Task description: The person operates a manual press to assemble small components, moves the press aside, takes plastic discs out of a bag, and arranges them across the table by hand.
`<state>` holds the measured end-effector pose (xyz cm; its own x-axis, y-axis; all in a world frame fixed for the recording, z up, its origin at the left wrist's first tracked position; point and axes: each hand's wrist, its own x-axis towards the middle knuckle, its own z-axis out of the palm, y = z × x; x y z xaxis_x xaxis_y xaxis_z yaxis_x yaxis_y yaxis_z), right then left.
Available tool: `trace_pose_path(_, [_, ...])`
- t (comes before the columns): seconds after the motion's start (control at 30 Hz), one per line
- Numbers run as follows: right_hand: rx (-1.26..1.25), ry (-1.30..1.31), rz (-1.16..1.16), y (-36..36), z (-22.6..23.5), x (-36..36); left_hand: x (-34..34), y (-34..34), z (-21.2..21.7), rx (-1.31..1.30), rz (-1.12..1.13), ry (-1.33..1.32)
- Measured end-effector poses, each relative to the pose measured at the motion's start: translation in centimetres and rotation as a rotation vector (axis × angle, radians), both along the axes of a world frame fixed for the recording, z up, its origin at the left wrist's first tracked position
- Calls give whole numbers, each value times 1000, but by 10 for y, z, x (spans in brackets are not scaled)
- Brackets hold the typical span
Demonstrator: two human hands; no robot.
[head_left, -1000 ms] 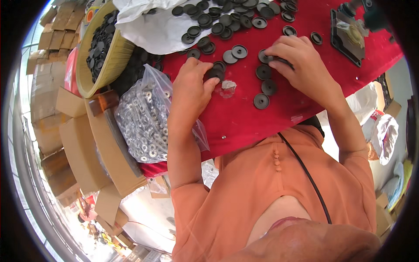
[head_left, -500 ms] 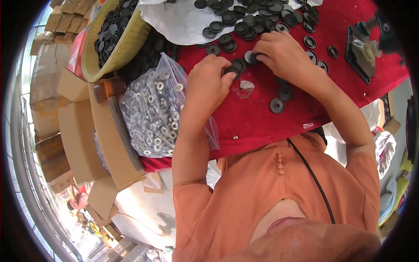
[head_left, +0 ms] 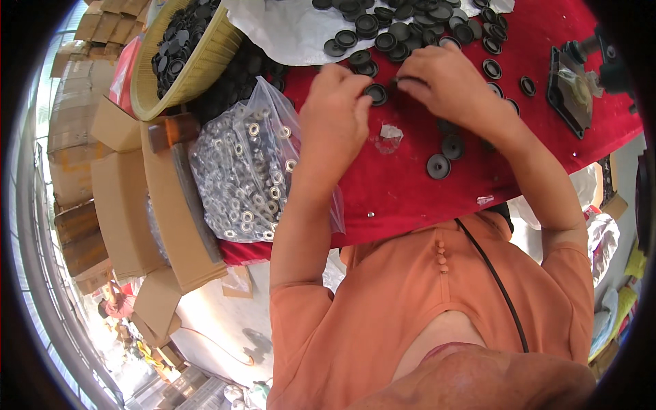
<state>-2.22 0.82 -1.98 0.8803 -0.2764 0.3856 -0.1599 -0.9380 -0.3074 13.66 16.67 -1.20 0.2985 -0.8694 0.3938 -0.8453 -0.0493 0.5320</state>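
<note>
While the red-covered bench (head_left: 410, 198) carries the whole job, most of the stock on it looks unworked, so I judge the work to be in its middle, with far more left than done. Taking the bench as the landmark: at its far edge a white sheet (head_left: 287, 34) holds a loose heap of black round caps (head_left: 403, 20), still many; off its left far corner a yellow woven basket (head_left: 205, 61) is heaped with more of the same; hanging over its left near edge, a clear plastic bag (head_left: 253, 171) is still well filled with small metal washers (head_left: 239, 198). Toward the bench's middle, near the person's chest, only about 3 black caps (head_left: 438, 166) lie apart from the heap, possibly finished pieces, though I cannot tell. The left hand (head_left: 335, 113) is pinched on a single black cap (head_left: 376, 93) just short of the heap, fingertips closed on its rim. The right hand (head_left: 444, 82) is curled, fingertips meeting on something small and dark beside that cap; what exactly it grips is hidden.
</note>
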Motion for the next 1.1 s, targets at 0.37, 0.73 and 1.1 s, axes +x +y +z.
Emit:
trace_pose_path(0.37, [293, 101, -112, -25, 16, -10, 14, 6, 4, 3, -84, 116])
trace_pose_path(0.73, [38, 233, 187, 17, 20, -18, 50, 27, 12, 90, 211, 11])
trace_pose_path(1.1, [102, 82, 88, 12, 9, 1, 30, 21, 14, 446, -48, -45])
